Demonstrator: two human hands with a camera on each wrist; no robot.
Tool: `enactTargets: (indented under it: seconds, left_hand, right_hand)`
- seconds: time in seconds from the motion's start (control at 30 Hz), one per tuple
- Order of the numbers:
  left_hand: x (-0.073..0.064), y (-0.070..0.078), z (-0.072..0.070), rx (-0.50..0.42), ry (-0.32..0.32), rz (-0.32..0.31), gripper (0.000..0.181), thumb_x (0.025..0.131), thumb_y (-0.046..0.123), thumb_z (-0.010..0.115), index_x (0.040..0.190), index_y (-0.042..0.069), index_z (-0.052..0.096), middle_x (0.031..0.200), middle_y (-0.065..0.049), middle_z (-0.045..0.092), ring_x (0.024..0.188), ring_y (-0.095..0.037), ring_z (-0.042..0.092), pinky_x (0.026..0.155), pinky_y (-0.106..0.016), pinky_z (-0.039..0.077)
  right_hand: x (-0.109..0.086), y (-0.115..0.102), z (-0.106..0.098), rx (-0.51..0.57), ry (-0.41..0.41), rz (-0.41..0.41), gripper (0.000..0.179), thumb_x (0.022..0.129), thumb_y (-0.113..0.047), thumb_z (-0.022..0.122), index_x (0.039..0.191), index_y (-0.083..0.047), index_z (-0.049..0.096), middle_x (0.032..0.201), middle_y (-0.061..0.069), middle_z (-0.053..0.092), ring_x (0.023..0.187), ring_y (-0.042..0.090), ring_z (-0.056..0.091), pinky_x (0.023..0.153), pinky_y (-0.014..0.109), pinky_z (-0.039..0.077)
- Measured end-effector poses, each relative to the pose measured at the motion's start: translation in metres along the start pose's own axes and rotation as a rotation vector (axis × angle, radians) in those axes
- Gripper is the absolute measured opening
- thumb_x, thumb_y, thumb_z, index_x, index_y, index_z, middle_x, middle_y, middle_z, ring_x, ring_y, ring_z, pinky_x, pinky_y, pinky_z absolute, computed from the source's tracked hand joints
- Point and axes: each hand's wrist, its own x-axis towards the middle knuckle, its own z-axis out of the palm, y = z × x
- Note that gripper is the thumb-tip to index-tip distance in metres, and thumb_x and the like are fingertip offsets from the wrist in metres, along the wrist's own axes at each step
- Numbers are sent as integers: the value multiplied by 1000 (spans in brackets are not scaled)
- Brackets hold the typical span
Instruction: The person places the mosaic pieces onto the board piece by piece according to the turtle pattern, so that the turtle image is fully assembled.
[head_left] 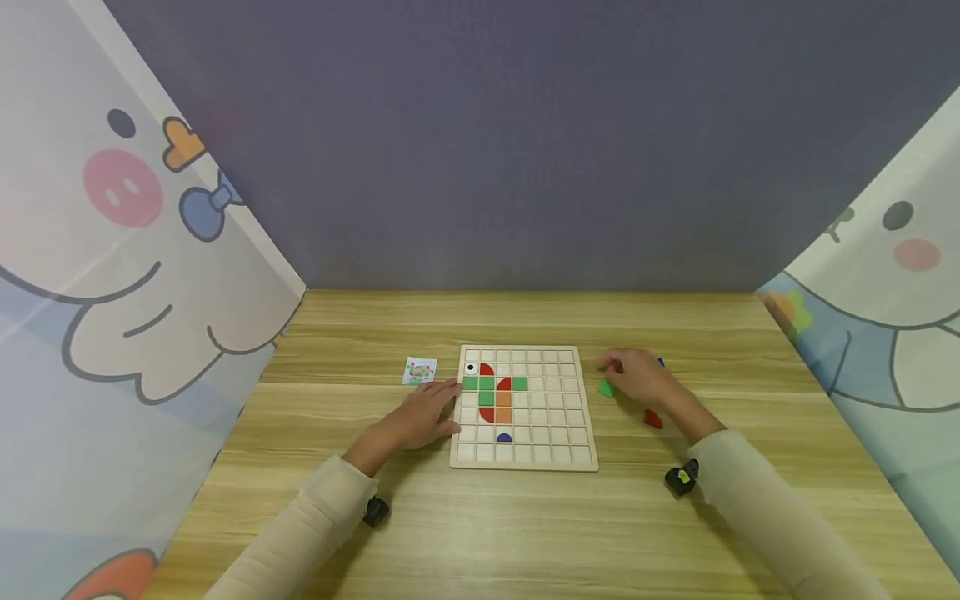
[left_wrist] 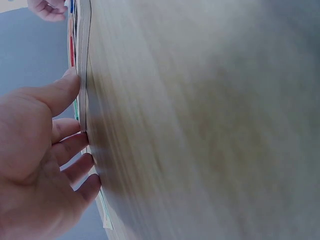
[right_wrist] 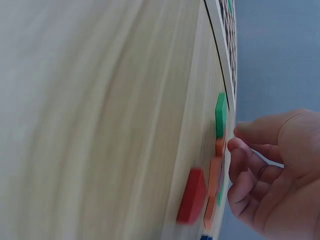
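Observation:
My left hand [head_left: 424, 415] rests at the left edge of a wooden grid board [head_left: 555, 402], its thumb and fingertips touching the rim. On the board's left half lie green squares [head_left: 486, 398], orange squares [head_left: 504, 414], red curved pieces [head_left: 487, 413], a white eye piece [head_left: 471, 368] and a blue half-round piece [head_left: 504, 437]. Right of the board, my right hand [head_left: 637, 375] hovers above loose pieces with its fingers loosely curled; I see nothing between thumb and fingers. Below it are a green piece [right_wrist: 220, 115], orange pieces [right_wrist: 214, 175] and a red piece [right_wrist: 192, 197].
A small printed pattern card [head_left: 420, 370] lies left of the board, near my left fingers. A blue piece [head_left: 662, 362] shows partly behind the right hand. Wood-grain table [head_left: 465, 533] surrounds the board, with a grey partition [head_left: 525, 167] behind it.

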Motion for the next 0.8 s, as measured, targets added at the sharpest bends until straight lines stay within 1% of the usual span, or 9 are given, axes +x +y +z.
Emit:
enactTargets:
  seconds: [0.07, 0.23, 0.5, 0.63, 0.8]
  left_hand:
    - [0, 0, 0, -5, 2, 4, 69, 100, 32, 66, 155, 0, 40, 161, -20, 39, 150, -40, 35, 121, -62, 29]
    - [0, -1, 0, 1, 2, 5, 69, 100, 33, 66, 155, 1, 39, 161, -20, 39, 150, -41, 35, 120, -62, 30]
    - [1, -3, 2, 4, -4, 3, 69, 100, 33, 66, 155, 1, 40, 161, -19, 39, 150, -40, 35, 120, -62, 30]
    - [2, -3, 3, 8, -10, -3, 69, 100, 34, 65, 156, 2, 39, 162, -18, 38, 151, -39, 34, 121, -61, 29]
    - [1, -3, 3, 1, -1, 18, 69, 100, 31, 66, 154, -1, 39, 161, -21, 39, 149, -42, 36, 121, -60, 30]
  right_hand:
    - [-3, 3, -2, -13, -2, -5, 23, 97, -7, 62, 119, -2, 70, 101, 10, 73, 95, 25, 66, 83, 43, 55]
    - [-8, 9, -6, -15, -33, 19, 26, 96, -5, 62, 120, 1, 69, 106, 14, 73, 100, 29, 67, 86, 46, 56]
    - [-7, 10, -6, -68, -47, 13, 31, 92, -4, 64, 121, 5, 68, 106, 16, 72, 94, 25, 66, 81, 43, 56]
    - [-7, 8, -4, -76, -44, 13, 28, 92, -4, 65, 119, 4, 68, 104, 16, 72, 92, 25, 65, 79, 43, 56]
    - [-8, 9, -3, -88, -25, -6, 23, 93, -4, 66, 115, 0, 69, 104, 15, 70, 96, 29, 65, 82, 47, 55]
